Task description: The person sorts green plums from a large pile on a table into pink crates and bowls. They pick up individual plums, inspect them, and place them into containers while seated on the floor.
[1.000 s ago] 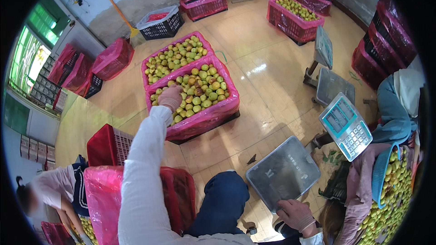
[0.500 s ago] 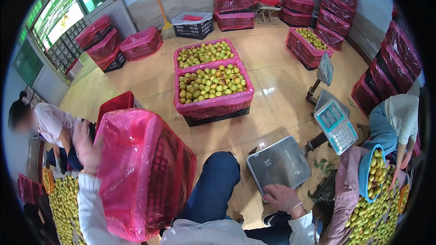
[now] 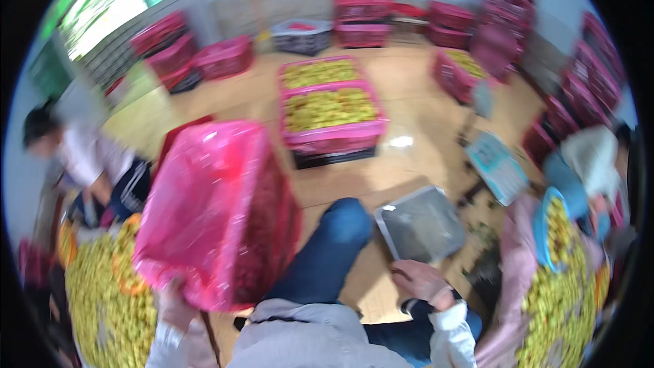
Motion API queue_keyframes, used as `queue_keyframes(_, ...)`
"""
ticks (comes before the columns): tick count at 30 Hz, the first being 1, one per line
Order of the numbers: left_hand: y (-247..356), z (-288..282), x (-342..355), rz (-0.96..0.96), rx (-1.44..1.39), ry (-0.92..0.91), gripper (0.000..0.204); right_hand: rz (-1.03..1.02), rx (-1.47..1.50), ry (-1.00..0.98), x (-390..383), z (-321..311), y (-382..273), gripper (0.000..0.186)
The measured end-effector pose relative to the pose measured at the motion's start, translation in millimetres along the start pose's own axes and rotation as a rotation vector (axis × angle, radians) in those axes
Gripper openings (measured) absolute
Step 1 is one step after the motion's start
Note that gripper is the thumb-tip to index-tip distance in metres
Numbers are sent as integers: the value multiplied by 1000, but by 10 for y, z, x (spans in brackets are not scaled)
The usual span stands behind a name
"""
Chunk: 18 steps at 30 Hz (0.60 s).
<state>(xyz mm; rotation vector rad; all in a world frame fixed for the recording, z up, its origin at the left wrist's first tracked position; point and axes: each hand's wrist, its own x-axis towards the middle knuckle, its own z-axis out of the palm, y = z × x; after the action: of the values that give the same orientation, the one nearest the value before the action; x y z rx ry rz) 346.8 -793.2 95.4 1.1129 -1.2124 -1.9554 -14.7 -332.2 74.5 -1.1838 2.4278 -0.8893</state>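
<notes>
One view only, from the head. The left hand (image 3: 178, 305) grips the lower edge of a red plastic crate lined with pink film (image 3: 216, 212), now tipped higher and swung closer over the person's lap than half a second ago; a second ago that hand was stretched out over the full crate of yellow-green fruit (image 3: 332, 110), which now sits well ahead of both hands. So the empty crate has been fetched. The right hand (image 3: 421, 279) rests curled on the near rim of a grey metal tray (image 3: 421, 223), as before. Left of the crate lies a heap of fruit (image 3: 102, 293).
</notes>
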Motion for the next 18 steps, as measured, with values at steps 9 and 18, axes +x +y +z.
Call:
queue_keyframes(9, 487, 1332, 281, 169, 328, -148, 45, 416, -101, -331, -452, -14, 235, 43)
queue_keyframes(18, 954, 2043, 320, 293, 441, -457, 39, -10, 565, 534, -420, -292, 243, 66)
